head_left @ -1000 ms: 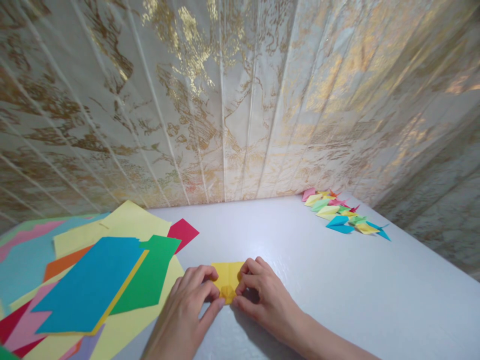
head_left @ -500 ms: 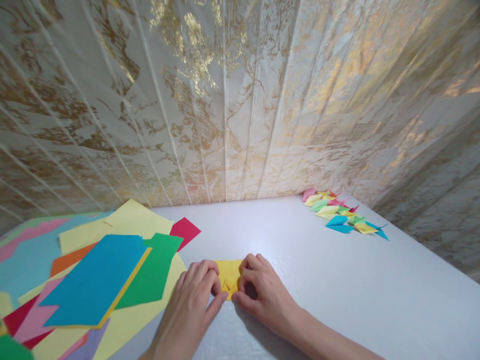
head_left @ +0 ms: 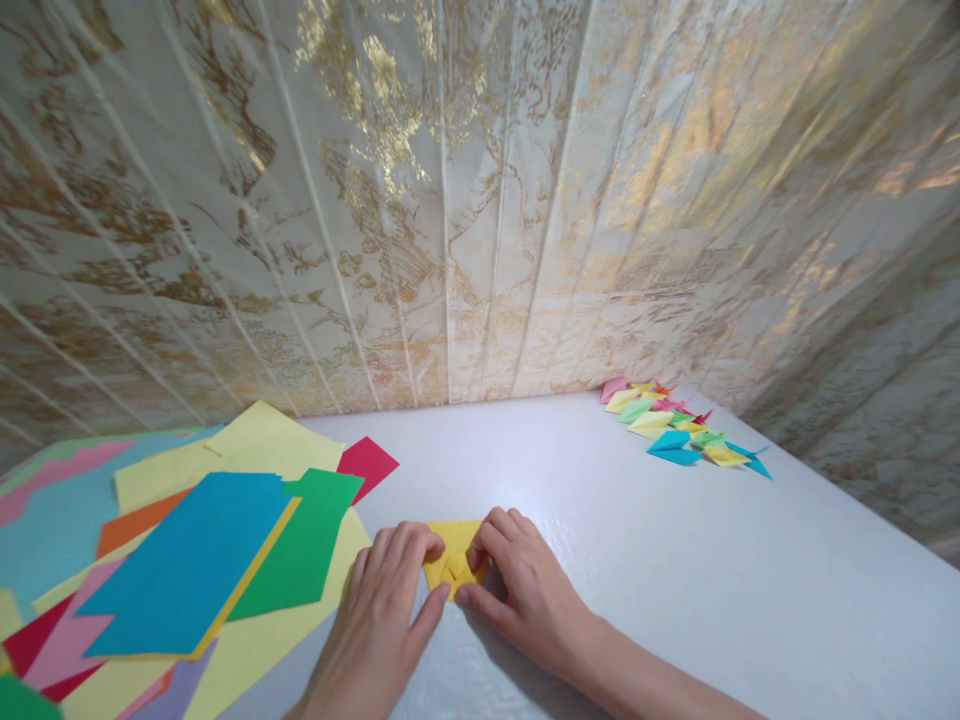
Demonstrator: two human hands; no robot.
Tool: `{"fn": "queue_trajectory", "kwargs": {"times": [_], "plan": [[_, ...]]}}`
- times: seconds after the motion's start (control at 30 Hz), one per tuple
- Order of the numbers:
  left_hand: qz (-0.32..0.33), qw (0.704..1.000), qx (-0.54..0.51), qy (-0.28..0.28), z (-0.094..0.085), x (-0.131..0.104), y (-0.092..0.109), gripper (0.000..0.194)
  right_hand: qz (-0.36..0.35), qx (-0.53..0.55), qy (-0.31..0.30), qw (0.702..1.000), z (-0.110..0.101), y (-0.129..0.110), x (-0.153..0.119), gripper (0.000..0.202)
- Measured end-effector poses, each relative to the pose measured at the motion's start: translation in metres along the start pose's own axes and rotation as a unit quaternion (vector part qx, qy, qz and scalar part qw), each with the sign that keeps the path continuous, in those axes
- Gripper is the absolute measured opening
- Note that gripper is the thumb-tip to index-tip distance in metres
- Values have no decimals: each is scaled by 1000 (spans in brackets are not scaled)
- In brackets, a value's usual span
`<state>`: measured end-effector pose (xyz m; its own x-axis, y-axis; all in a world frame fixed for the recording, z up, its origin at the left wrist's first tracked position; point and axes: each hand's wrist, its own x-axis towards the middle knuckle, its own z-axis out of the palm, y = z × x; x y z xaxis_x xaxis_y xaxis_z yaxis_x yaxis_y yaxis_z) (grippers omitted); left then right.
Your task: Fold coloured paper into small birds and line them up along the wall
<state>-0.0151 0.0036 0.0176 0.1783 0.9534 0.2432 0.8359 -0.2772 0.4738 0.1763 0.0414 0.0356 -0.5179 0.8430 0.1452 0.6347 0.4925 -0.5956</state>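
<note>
A small piece of yellow origami paper [head_left: 455, 545] lies on the white table, with folded flaps and creases near its front edge. My left hand [head_left: 386, 590] grips its left side, thumb at the near edge and fingers over the top. On the opposite side, my right hand [head_left: 525, 580] pinches the paper between thumb and curled fingers. The fingers hide both side edges of the yellow paper.
Overlapping coloured sheets, with a blue sheet [head_left: 191, 560] on top, spread over the left side. A red sheet [head_left: 369, 466] pokes out behind them. Several folded paper figures [head_left: 675, 447] lie at the back right. A patterned curtain [head_left: 450, 220] hangs behind the white table [head_left: 712, 580].
The fingers of my right hand have shifted slightly left over the yellow paper. My left fingertips sit a little differently, and more of the paper's folded middle shows.
</note>
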Motion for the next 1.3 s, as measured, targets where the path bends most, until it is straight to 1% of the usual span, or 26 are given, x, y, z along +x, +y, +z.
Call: {"fn": "queue_trajectory", "kwargs": {"times": [0.1, 0.27, 0.53, 0.7, 0.87, 0.93, 1.03, 1.1, 1.23, 1.3], "plan": [[10, 1000, 8, 4, 1, 0, -1, 26, 1, -8, -6, 1000, 0, 0, 1, 18], [13, 1000, 16, 2, 0, 2, 0, 24, 3, -24, -16, 1000, 0, 1, 3, 17], [14, 1000, 11, -4, -3, 2, 1, 24, 0, -38, -12, 999, 3, 2, 4, 16], [12, 1000, 17, -5, -1, 2, 0, 21, -3, -38, -5, 999, 3, 1, 4, 18], [8, 1000, 13, -10, 1, 0, 0, 20, 23, -44, -15, 999, 2, -7, 6, 24], [9, 1000, 10, -6, 0, -2, -1, 21, 35, -41, -19, 998, 0, -10, 8, 24], [14, 1000, -5, -4, -2, -3, -3, 24, 37, -10, -44, 998, -8, -8, 8, 24], [12, 1000, -15, -7, -3, -3, -4, 27, 23, 23, -64, 997, -14, -4, 7, 30], [12, 999, -23, -20, -2, -4, -7, 30, -15, 86, -96, 992, -24, 9, 4, 57], [25, 999, -23, -11, 0, -6, -9, 32, -38, 111, -105, 988, -26, 14, 3, 59]]}}
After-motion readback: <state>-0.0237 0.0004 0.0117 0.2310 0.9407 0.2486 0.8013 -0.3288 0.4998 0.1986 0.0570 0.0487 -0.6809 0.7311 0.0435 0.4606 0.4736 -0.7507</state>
